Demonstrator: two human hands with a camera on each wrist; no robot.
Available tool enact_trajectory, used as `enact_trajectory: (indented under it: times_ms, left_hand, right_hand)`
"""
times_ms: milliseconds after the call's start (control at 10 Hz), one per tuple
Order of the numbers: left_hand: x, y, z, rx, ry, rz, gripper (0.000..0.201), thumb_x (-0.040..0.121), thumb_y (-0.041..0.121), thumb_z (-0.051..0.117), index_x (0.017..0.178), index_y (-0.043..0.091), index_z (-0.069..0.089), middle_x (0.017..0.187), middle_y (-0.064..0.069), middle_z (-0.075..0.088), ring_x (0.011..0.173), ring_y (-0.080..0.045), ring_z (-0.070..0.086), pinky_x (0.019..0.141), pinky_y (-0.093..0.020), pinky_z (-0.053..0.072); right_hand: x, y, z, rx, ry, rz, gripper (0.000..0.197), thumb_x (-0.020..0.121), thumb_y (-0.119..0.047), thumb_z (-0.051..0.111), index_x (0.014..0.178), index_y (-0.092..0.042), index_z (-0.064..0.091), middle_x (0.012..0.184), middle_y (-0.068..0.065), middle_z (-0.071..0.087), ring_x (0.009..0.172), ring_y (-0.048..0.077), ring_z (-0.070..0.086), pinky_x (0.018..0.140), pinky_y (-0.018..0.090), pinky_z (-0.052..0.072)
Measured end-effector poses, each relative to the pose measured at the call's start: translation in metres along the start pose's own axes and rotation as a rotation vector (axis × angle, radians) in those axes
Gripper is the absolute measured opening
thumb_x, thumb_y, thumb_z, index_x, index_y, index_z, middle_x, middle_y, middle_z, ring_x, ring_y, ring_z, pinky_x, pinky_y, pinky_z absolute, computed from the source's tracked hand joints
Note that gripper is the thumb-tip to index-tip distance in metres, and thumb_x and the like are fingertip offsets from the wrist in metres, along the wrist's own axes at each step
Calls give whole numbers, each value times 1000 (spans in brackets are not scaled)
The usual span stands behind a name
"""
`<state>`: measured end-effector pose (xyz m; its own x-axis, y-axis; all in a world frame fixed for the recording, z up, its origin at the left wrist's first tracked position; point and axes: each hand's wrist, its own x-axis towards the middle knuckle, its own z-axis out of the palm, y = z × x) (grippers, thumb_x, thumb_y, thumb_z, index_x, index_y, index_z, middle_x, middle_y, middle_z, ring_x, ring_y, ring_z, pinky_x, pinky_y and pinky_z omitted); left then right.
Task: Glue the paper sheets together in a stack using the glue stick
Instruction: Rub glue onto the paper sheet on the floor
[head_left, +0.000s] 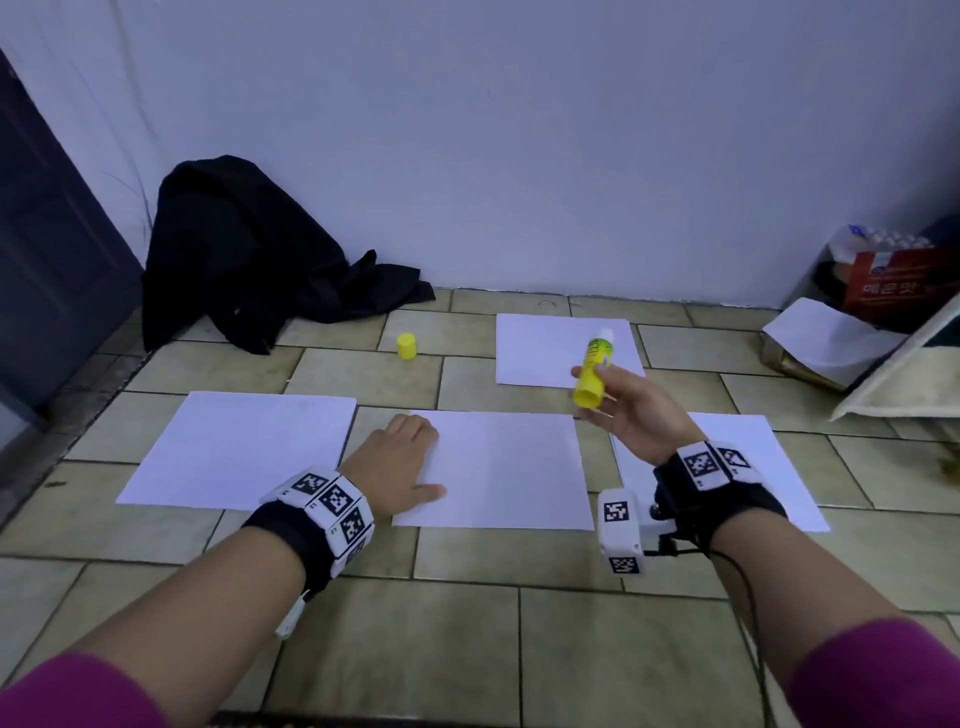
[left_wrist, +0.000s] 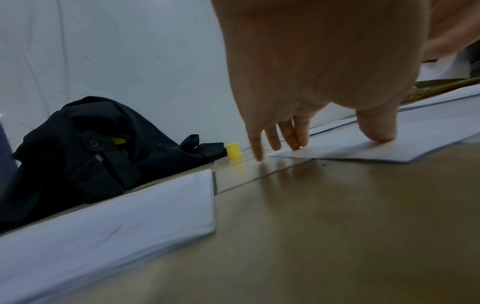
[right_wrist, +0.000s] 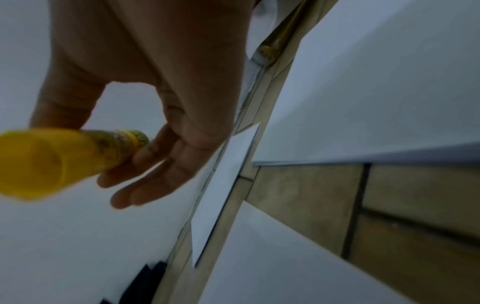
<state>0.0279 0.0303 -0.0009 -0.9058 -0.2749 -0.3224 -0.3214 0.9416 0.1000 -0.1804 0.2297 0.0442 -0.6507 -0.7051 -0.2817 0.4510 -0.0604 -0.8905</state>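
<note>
- The tiled floor (head_left: 467, 623) meets a pale wall (head_left: 519, 130) at the far side, with a dark door (head_left: 47, 249) at far left.
- A black garment (head_left: 244, 260) is heaped against the wall at left.
- Four white sheets lie flat on the floor, apart from one another: a left sheet (head_left: 244, 447), a middle sheet (head_left: 509, 467), a right sheet (head_left: 779, 467) partly hidden behind the right wrist, and a far sheet (head_left: 545, 348) near the wall.
- At far right sit a red box (head_left: 898, 286), some crumpled paper (head_left: 826, 338) and a pale cushion (head_left: 904, 379).
- The left hand (head_left: 400, 467) lies palm down on the middle sheet's left edge; fingers are straight, and in the left wrist view the fingertips (left_wrist: 296, 142) and thumb press the paper, the little finger on the tile beside it.
- The right hand (head_left: 634, 410) is raised above the floor, between the middle and right sheets, thumb and fingers pinching the glue stick (head_left: 592, 371).
- The glue stick is yellow, uncapped, its white tip pointing up and away, seen over the far sheet.
- Its yellow cap (head_left: 407, 345) stands on the floor left of the far sheet, near the garment.
</note>
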Motion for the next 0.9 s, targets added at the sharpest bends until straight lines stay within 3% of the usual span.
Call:
enact_trajectory:
  times_ms: [100,200,300,400,500,600,700,900]
  left_hand:
    - [2,-2,4,-60,-118,-74,74,97,50,41,152,15,6,157,-1,0,147,-19,-12,119,-47,-1]
    - [6,-5,10,-108,-237,-79,81,96,59,31,152,20,-13,157,6,-26,143,-18,-29,115,-53,-12]
    - [10,-7,17,-57,-269,-75,102,75,80,17,150,21,-20,153,8,-34,141,-20,-32,112,-57,-14]
    - [11,-8,17,-93,-276,-83,92,92,66,34,149,21,-22,152,11,-35,141,-17,-33,113,-55,-15]
    - [11,-8,11,-153,-291,-104,83,98,40,42,150,22,-20,153,11,-32,142,-15,-30,113,-53,-15]
    - [10,-7,8,-160,-291,-97,86,96,32,46,151,22,-19,154,11,-32,142,-16,-29,114,-54,-13]
    - [8,-8,6,-160,-291,-83,87,96,34,47,151,21,-19,154,10,-31,143,-17,-28,115,-55,-12]
    - [7,-9,6,-165,-293,-78,86,96,33,47,151,21,-19,154,10,-31,143,-17,-28,115,-55,-11]
  right_hand:
    - [17,7,23,-349,-4,12,22,77,-15,73,98,-16,67,99,2,68,68,11,55,61,21,41]
    - [39,14,57,-558,41,-32,27,78,0,72,102,-5,62,86,7,66,58,11,54,51,18,41]
    - [61,22,88,-752,11,-122,22,78,-2,73,94,-6,58,85,13,65,60,18,58,53,24,48]
    - [80,28,114,-914,7,-200,20,79,-9,73,91,-12,57,87,11,67,67,21,60,69,32,53]
    - [96,34,133,-1052,-8,-231,18,80,-12,70,83,-17,53,85,7,64,80,21,59,72,29,48]
    - [107,40,144,-1138,-33,-237,13,81,-12,68,83,-17,56,87,3,58,80,19,53,59,25,39]
    - [114,45,151,-1198,-77,-244,37,82,-12,69,118,-9,61,93,2,55,85,18,51,72,27,43]
    - [118,45,154,-1326,-80,-246,39,84,-16,67,120,-6,58,94,2,51,86,19,49,72,27,37]
